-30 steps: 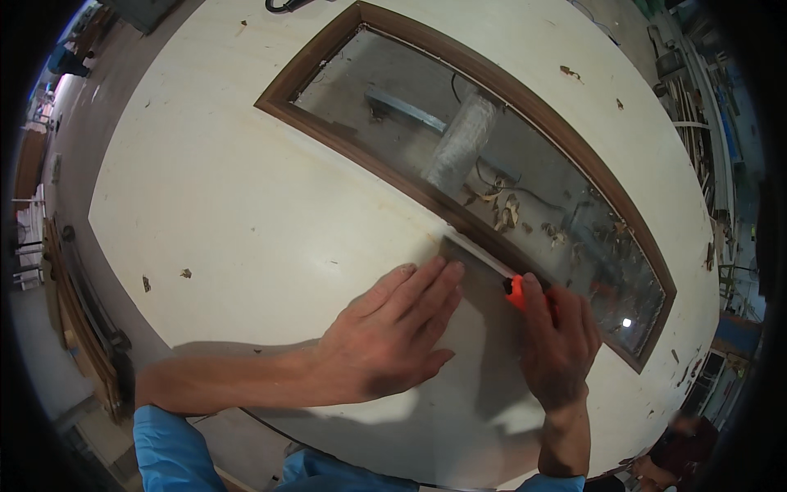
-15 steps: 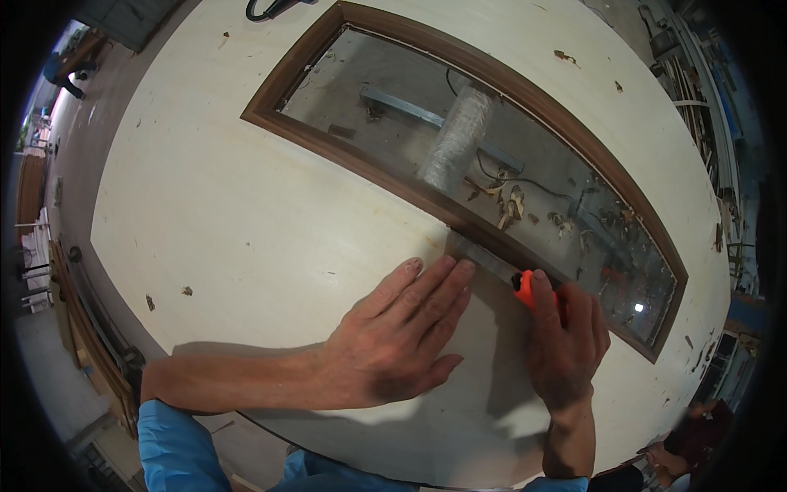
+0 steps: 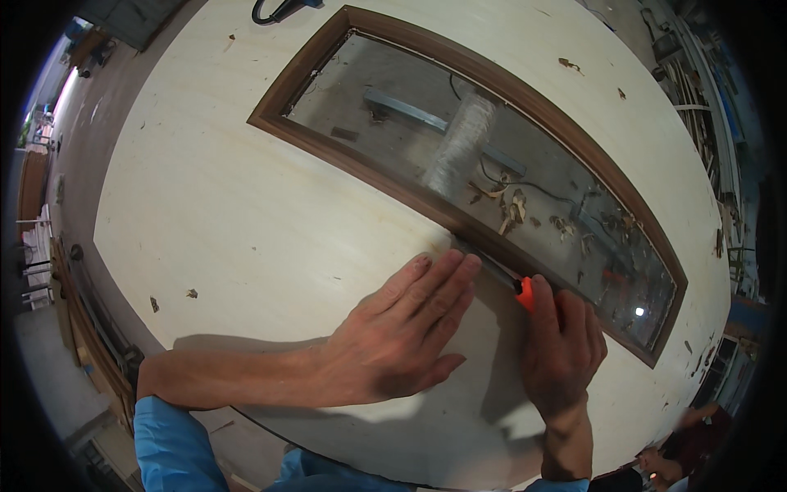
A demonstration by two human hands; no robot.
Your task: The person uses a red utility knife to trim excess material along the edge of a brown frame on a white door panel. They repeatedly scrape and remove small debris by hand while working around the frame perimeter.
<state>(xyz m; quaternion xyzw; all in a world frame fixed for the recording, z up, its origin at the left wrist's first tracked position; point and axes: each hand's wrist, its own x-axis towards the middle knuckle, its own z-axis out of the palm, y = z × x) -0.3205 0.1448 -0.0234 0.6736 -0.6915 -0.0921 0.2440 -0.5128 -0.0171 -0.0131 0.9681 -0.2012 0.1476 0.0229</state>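
A wooden window frame (image 3: 352, 156), brown and curved along its far side, surrounds a glass pane (image 3: 393, 74) in a large white panel (image 3: 180, 213). My right hand (image 3: 561, 344) grips a utility knife (image 3: 525, 293) by its orange handle. Its long thin blade lies along the near edge of the frame, pointing left. Flat and with fingers stretched, my left hand (image 3: 402, 332) rests on the panel. Its fingertips are beside the blade near the tip; whether they touch it I cannot tell.
Through the glass show a plastic-wrapped post (image 3: 463, 143), metal bars and curled scraps. A black tool with a cord (image 3: 279, 10) lies on the panel's far edge. Another person (image 3: 689, 443) is at the lower right. Boards (image 3: 94, 344) lean at the left.
The knife blade has tilted from lying rather flat to more on edge against the frame. My right hand has turned slightly with it; my left hand has hardly moved.
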